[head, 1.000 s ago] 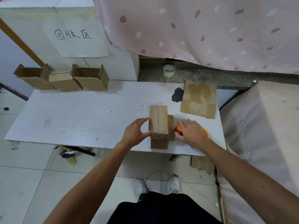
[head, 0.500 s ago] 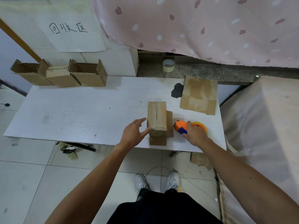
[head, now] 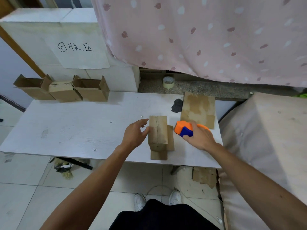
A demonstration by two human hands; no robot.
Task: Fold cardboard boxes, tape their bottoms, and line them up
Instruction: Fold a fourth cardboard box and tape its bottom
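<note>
A small folded cardboard box point(head: 157, 130) stands upside down near the front edge of the white table point(head: 74, 127), its bottom flaps closed on top and its loose flaps spread on the table. My left hand point(head: 135, 134) is open beside the box's left wall, thumb touching it. My right hand point(head: 200, 136) grips the orange and blue tape dispenser point(head: 182, 128) just right of the box. Three finished boxes point(head: 64, 90) stand in a row at the table's back left corner.
A flat cardboard sheet point(head: 198, 108) lies at the back right of the table beside a dark patch point(head: 177, 105). A tape roll point(head: 168, 82) sits on the stone ledge behind. A covered block point(head: 265, 138) flanks the table's right; cardboard scraps point(head: 204, 176) lie on the floor.
My right hand has lifted the tape dispenser off the table and turned it so its orange and blue head shows. My left hand has loosened from the box's left side, fingers spread.
</note>
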